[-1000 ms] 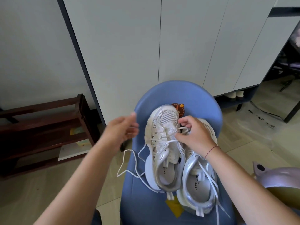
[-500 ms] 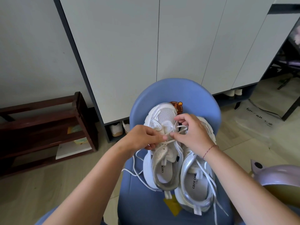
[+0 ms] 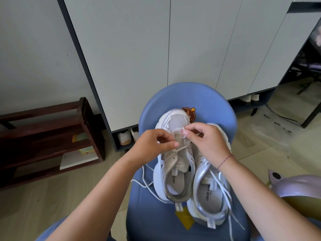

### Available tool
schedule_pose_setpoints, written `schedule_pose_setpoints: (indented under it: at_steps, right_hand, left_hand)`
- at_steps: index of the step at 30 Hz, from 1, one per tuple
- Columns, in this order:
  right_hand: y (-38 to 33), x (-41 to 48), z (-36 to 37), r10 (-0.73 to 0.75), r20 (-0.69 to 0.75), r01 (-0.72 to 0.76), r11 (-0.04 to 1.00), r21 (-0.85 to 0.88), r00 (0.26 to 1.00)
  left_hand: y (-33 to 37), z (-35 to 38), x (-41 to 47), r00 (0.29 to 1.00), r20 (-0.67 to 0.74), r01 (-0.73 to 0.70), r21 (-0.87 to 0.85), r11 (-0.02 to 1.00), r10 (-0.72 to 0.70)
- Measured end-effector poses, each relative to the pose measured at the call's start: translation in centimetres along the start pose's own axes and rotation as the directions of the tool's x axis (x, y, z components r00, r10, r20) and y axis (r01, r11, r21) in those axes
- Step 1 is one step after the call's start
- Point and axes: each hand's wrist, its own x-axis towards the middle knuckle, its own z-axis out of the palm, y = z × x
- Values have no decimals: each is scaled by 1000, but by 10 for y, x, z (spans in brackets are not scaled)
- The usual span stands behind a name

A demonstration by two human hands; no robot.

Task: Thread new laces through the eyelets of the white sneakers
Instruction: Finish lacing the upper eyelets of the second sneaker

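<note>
Two white and silver sneakers lie side by side on a blue chair seat (image 3: 152,214), toes away from me. My left hand (image 3: 152,145) holds the left sneaker (image 3: 175,164) at its left eyelet row, fingers curled round a strand of the white lace (image 3: 180,148). My right hand (image 3: 206,141) pinches the lace end between thumb and forefinger above the left sneaker's tongue. It hides the front of the right sneaker (image 3: 210,193). Loose lace trails off the left sneaker's left side, and the right sneaker's laces hang loose to the right.
White cupboard doors (image 3: 156,49) stand behind the chair, with shoes in the gap under them. A dark wooden rack (image 3: 52,136) is on the floor at the left. A purple round object (image 3: 298,186) sits at the right edge. A yellow tag (image 3: 185,218) lies near the heels.
My left hand came in from the left and took hold at the left sneaker's eyelets. My right hand has lifted the lace end slightly higher.
</note>
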Motion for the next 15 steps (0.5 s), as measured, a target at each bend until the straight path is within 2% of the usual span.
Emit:
schedule_pose_setpoints:
  at_steps: [3,8,13,15]
  right_hand:
    - [2,0,0,56,11,-57,998,9,998]
    - [1,2,-11,81,39,-72,979,-189,996]
    - [5,-5,-17,147,124,-133,984,-115,981]
    - [3,-7,-12,125,148,-106,985,-133,981]
  left_hand:
    - [-3,5,-1,999,-40,-25,41,999,27]
    - [4,20,1,993,-110,-35,-41,999,31]
    - [5,30,5,984,-179,-9,-72,997,-4]
    - [5,30,7,977,-210,3,-84,996,-20]
